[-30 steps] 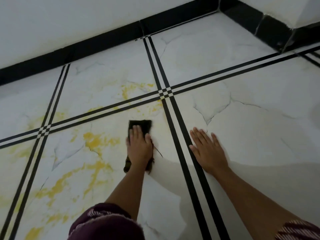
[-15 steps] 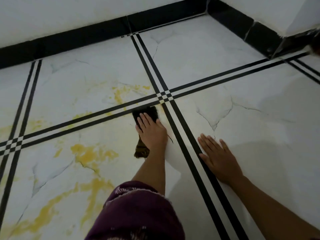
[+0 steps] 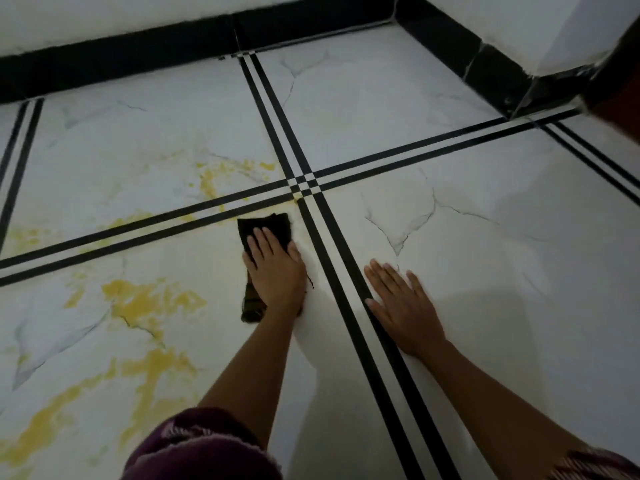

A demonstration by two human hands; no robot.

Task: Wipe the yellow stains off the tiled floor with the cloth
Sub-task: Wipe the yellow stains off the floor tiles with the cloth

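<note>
A dark cloth lies flat on the white marble-look tiled floor, just below the black double line near the crossing of lines. My left hand presses on the cloth, fingers together pointing away from me; the cloth's near end sticks out at my wrist. My right hand rests flat on the floor to the right, fingers spread, touching the black stripes. Yellow stains spread left of the cloth: a blotch, long smears lower left, and a patch beyond the line.
Black skirting runs along the white wall at the back and turns a corner at the right. A dark blurred shape intrudes at the top right edge. My purple sleeve fills the bottom.
My left hand has pushed the cloth forward and to the right, up to the black double line near the crossing. My right hand stays flat on the floor.
</note>
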